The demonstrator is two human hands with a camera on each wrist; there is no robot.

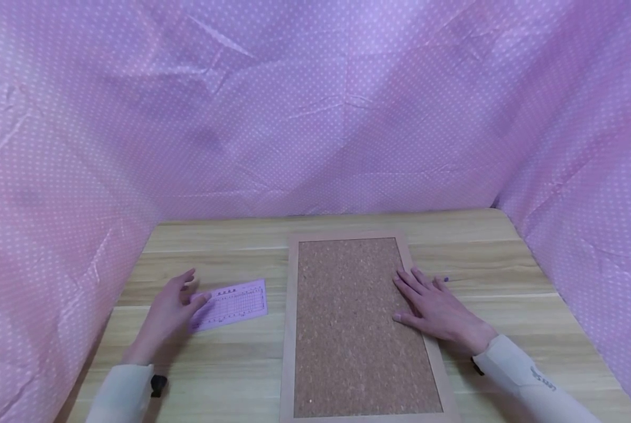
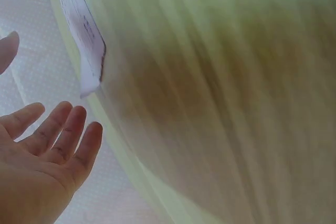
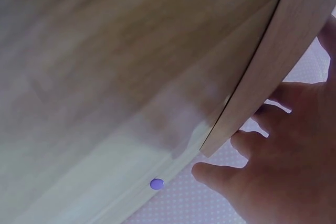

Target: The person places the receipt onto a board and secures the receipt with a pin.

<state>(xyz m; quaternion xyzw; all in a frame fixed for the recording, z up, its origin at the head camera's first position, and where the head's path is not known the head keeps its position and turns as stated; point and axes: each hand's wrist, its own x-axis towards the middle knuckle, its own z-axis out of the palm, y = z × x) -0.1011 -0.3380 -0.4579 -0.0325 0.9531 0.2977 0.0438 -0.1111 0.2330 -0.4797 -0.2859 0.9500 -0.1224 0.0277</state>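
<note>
A wood-framed cork board (image 1: 360, 329) lies on the table in the head view. Across its right frame edge rests my right hand (image 1: 432, 308), fingers spread and fingertips over the cork. The right wrist view shows that hand beside the board's wooden frame (image 3: 262, 77). A pink printed slip of paper (image 1: 233, 305) with a grid lies left of the board. My left hand (image 1: 167, 311) is at the slip's left end, its thumb overlapping the slip in the head view. In the left wrist view its fingers (image 2: 63, 135) are loosely extended, holding nothing, with the slip (image 2: 86, 40) nearby.
A small purple round-headed object (image 1: 445, 280) lies on the table just beyond my right fingers. The wood-grain table (image 1: 231, 376) is bounded at the back and sides by a pink polka-dot cloth (image 1: 315, 117).
</note>
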